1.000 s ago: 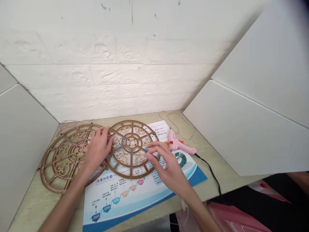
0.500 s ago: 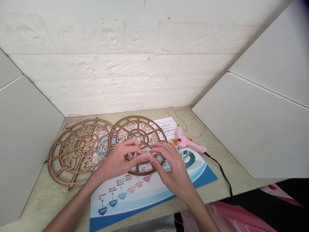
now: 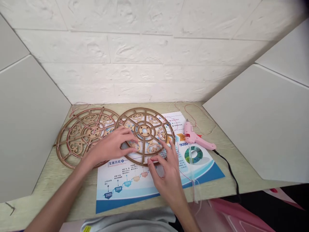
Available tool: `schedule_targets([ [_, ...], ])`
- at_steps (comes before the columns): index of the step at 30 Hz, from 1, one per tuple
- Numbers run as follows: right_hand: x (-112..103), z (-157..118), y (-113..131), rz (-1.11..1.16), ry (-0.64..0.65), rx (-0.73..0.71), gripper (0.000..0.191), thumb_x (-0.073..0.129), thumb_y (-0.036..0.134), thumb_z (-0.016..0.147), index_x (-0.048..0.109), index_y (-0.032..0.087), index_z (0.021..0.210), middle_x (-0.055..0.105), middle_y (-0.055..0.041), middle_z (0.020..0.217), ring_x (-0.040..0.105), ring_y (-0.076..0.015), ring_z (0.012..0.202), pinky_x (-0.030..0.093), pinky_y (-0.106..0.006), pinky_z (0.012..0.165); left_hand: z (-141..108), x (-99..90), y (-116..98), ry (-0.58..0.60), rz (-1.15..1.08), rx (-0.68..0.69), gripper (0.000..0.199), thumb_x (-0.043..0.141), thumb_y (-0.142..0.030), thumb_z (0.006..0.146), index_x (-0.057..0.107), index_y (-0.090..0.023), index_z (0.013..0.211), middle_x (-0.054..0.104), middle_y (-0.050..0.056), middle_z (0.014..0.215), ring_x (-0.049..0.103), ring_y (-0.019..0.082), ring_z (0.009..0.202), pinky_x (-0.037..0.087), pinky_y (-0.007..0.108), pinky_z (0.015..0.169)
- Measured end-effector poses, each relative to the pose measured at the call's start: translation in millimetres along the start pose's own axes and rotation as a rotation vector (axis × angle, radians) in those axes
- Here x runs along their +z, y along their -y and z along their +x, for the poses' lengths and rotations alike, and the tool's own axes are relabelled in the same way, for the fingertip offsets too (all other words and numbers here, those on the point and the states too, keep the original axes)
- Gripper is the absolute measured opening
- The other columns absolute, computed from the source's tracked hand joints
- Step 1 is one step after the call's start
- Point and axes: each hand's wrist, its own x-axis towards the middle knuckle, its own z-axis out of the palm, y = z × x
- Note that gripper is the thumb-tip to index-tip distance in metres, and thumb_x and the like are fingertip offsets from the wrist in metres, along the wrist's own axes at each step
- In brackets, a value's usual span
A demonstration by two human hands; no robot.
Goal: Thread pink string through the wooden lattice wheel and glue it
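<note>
Openwork disc point(image 3: 144, 135) on printed sheet point(image 3: 145, 185), overlapping second disc point(image 3: 90, 132) at its 9 o'clock. Left hand point(image 3: 116, 143) at 8, thumb and fingers spread; right hand point(image 3: 166, 167) at 5, can't tell if pinching. Glue gun point(image 3: 197, 139) at 3.

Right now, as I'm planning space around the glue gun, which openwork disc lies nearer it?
The right disc: its rim comes closest to the glue gun, while the left disc lies farther off, by the left white panel.

A white brick-patterned wall point(image 3: 154, 51) backs the table point(image 3: 51, 180).
</note>
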Motion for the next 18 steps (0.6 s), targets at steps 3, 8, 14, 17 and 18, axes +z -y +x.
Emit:
schedule_targets([
  [3, 6.3, -5.7, 3.7, -0.013, 0.009, 0.022, 0.018, 0.055, 0.027, 0.094, 0.065, 0.021, 0.081, 0.041, -0.0120, 0.151, 0.022, -0.0376, 0.149, 0.033, -0.066, 0.109, -4.2, 9.3, -7.4, 0.105, 0.035, 0.057, 0.034, 0.080, -0.038, 0.082, 0.065, -0.023, 0.109, 0.060, 0.005, 0.113, 0.051, 0.024, 0.111, 0.044, 0.034, 0.091],
  [8, 12.9, -10.9, 6.7, 0.003, -0.041, 0.061, 0.020, 0.054, 0.024, 0.092, 0.062, 0.020, 0.074, 0.046, -0.0120, 0.148, 0.028, -0.0355, 0.147, 0.033, -0.062, 0.112, -3.0, 24.8, -16.1, 0.092, 0.103, 0.152, 0.034, 0.080, -0.041, 0.081, 0.061, -0.020, 0.101, 0.057, 0.005, 0.109, 0.052, 0.024, 0.102, 0.042, 0.034, 0.086],
  [14, 10.7, -11.4, 2.6, 0.011, -0.050, 0.056, 0.017, 0.057, 0.024, 0.091, 0.061, 0.020, 0.075, 0.048, -0.0134, 0.146, 0.031, -0.0350, 0.146, 0.035, -0.061, 0.111, -1.5, 30.4, -15.5, 0.089, 0.114, 0.196, 0.020, 0.073, -0.034, 0.089, 0.061, -0.021, 0.099, 0.057, 0.003, 0.100, 0.051, 0.021, 0.097, 0.041, 0.032, 0.080],
  [17, 9.6, -10.5, 3.4, 0.003, -0.036, 0.042, 0.015, 0.057, 0.024, 0.091, 0.059, 0.021, 0.077, 0.048, -0.0135, 0.146, 0.032, -0.0345, 0.145, 0.034, -0.062, 0.111, -0.9, 29.2, -16.1, 0.124, 0.090, 0.177, 0.018, 0.072, -0.031, 0.089, 0.062, -0.021, 0.100, 0.058, 0.003, 0.102, 0.052, 0.021, 0.098, 0.042, 0.031, 0.082],
  [18, 9.5, -10.3, 3.8, 0.002, -0.039, 0.043, 0.014, 0.057, 0.023, 0.091, 0.059, 0.021, 0.078, 0.048, -0.0135, 0.145, 0.033, -0.0342, 0.145, 0.034, -0.062, 0.111, -0.8, 28.9, -16.8, 0.129, 0.077, 0.169, 0.016, 0.071, -0.030, 0.089, 0.062, -0.021, 0.099, 0.059, 0.003, 0.102, 0.053, 0.021, 0.098, 0.042, 0.032, 0.083],
])
